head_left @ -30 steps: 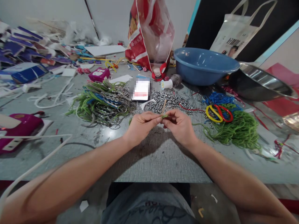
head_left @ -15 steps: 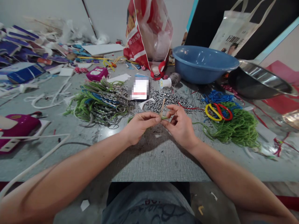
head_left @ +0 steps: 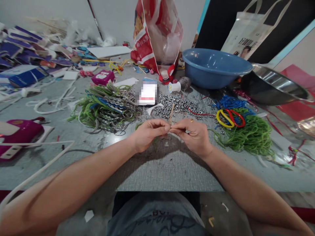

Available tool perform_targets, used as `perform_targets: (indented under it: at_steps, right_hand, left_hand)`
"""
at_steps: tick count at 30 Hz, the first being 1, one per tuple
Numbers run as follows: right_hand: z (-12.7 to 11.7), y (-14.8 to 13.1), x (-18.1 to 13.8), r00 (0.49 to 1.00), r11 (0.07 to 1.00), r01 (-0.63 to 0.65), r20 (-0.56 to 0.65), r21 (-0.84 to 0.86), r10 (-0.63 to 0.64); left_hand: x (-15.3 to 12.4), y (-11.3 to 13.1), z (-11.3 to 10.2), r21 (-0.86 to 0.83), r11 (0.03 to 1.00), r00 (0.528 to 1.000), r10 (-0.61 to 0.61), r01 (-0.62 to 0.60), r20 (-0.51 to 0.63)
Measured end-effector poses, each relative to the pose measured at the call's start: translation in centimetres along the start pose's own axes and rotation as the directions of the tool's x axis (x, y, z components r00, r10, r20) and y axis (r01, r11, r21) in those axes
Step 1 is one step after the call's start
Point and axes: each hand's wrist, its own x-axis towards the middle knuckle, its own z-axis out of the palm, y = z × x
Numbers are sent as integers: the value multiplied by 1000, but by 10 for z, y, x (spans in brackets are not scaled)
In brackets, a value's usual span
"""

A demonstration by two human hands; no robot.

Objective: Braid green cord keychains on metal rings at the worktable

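Note:
My left hand (head_left: 153, 135) is closed in a pinch over the table, on a green cord (head_left: 156, 140) that shows below its fingers. My right hand (head_left: 193, 133) pinches at the same spot, its fingertips meeting those of the left; most of the cord there is hidden by the fingers. A thin, light wooden-looking stick (head_left: 172, 110) rises from between the fingertips. Just beyond lie many small silvery metal beads or rings (head_left: 177, 102). To the left is a bundle of green and grey cords strung with metal pieces (head_left: 110, 106).
Green cords (head_left: 253, 132) and scissors with yellow and red handles (head_left: 230, 118) lie at right. Behind stand a blue basin (head_left: 216, 67), a metal bowl (head_left: 275, 83) and a red bag (head_left: 145, 42). A phone (head_left: 147, 93), thread spool (head_left: 174, 87) and purple power strip (head_left: 19, 137) are about.
My right hand's fingers have closed from a looser, raised pose into a pinch against the left fingertips. The green stretch of cord seen between the hands is now covered.

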Motion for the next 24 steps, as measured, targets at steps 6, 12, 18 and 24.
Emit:
perform_targets:
  at_steps: [6,12,18,24]
  right_hand:
    - [-4,-6,4,999,999,31,23,-44,-30]
    - [-3,-9,6,999,1000,21,-28,17,-20]
    - [-4,-16,8,998,993,-49,-42,111,54]
    - [0,-17,8,983,905,-182,33,385,183]
  left_hand:
    - [-3,8,0,339,919,975,152,-200,163]
    - [-6,12,4,422,852,950,266,-311,162]
    - [-8,12,6,414,860,954,288,-298,87]
    - [-7,6,5,136,976,972,140,-167,189]
